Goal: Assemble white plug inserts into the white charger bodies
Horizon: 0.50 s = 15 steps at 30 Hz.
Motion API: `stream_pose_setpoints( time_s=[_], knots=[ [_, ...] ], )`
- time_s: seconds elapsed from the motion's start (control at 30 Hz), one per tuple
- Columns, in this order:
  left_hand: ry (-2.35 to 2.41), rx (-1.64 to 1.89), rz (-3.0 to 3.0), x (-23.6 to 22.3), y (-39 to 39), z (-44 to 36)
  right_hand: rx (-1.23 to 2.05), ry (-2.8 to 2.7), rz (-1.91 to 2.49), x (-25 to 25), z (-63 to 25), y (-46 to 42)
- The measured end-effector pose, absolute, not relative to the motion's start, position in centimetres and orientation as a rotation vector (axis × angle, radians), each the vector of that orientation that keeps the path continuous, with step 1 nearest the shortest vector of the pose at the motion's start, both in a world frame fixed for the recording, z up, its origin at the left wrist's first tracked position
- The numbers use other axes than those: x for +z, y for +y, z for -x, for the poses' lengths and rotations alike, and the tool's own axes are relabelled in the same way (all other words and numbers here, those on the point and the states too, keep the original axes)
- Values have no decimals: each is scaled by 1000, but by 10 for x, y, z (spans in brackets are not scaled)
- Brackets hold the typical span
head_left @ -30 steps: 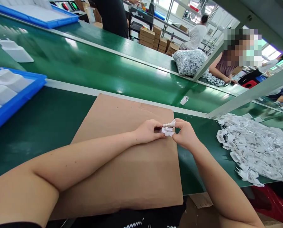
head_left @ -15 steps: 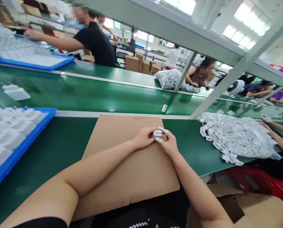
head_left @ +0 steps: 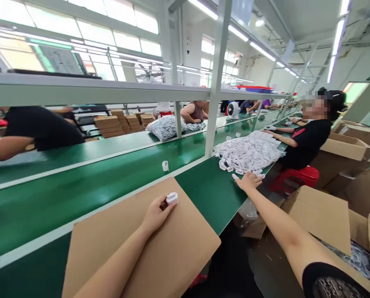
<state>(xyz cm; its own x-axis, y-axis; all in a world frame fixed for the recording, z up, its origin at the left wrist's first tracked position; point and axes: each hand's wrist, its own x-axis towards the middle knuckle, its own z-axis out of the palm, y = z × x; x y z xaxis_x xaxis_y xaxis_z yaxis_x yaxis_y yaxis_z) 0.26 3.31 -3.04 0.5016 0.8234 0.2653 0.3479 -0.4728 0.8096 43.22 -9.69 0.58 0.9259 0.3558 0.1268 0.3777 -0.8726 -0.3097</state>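
Note:
My left hand (head_left: 155, 215) grips a small white plug adapter (head_left: 172, 198) with its pins pointing up, above a flat sheet of cardboard (head_left: 178, 236). Off to the right, my right hand (head_left: 249, 181) is stretched out with its fingers apart, at the near edge of a heap of white plastic plug parts (head_left: 247, 154). White covers are on some of its fingertips. Whether those fingertips touch any part is hard to see.
One white plug piece (head_left: 165, 166) lies on the green conveyor belt (head_left: 126, 167). A metal post (head_left: 214, 103) rises beside the heap. A co-worker (head_left: 312, 132) sits at the right, near open cardboard boxes (head_left: 321, 211). A bag of parts (head_left: 164, 127) lies across the belt.
The view has swung right. My right hand has let go of the plug adapter and moved right to the heap. My left hand keeps the adapter over the cardboard.

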Motion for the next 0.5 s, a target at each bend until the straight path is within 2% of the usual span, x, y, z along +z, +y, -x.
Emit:
stream_pose_setpoints(
  time_s=[0.13,0.3,0.5],
  knots=[
    [1068,844,-2031,-31,32,-1,3,-479,2734,6,-454,-101],
    [1218,825,-1954,-28,31,1,-137,-927,2621,-5,-433,-89],
    [1171,782,-2022,-30,35,9,63,-1353,2279,-21,-396,-67]
  ],
)
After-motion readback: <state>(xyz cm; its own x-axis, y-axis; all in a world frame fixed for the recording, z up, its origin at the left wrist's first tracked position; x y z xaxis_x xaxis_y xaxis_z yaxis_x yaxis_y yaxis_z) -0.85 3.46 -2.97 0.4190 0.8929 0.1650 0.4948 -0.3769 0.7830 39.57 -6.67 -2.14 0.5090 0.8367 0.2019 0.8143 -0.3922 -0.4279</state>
